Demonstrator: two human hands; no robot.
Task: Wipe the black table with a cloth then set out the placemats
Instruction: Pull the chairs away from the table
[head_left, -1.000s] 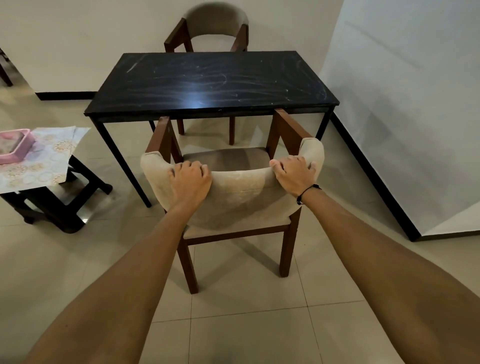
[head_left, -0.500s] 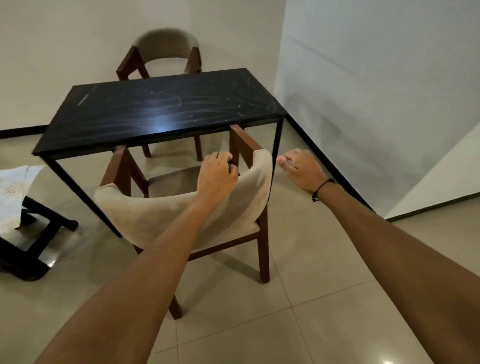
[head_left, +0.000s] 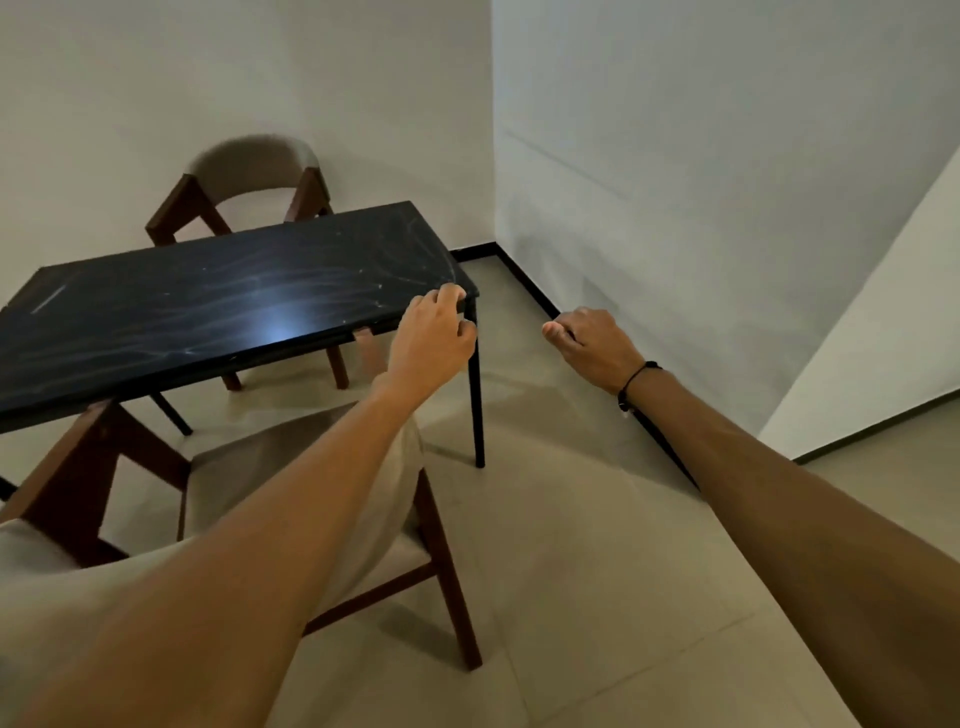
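Note:
The black table (head_left: 171, 317) stands left of centre, its top marked with pale smears and a glare spot. My left hand (head_left: 434, 338) hovers at the table's near right corner with fingers and thumb slightly apart around the edge; I cannot tell whether it touches. It holds nothing. My right hand (head_left: 592, 345) hangs in the air to the right of the table, over the floor, fingers loosely curled in and empty, with a black band on the wrist. No cloth or placemat is in view.
A wooden chair with a beige padded back (head_left: 249, 483) sits tucked at the table's near side, under my left forearm. A second matching chair (head_left: 249, 171) stands at the far side. White walls (head_left: 701, 182) close off the right, with tiled floor between.
My left hand has left the chair back and moved up to the table's corner. My right hand stays free in the air. The view has swung further to the right.

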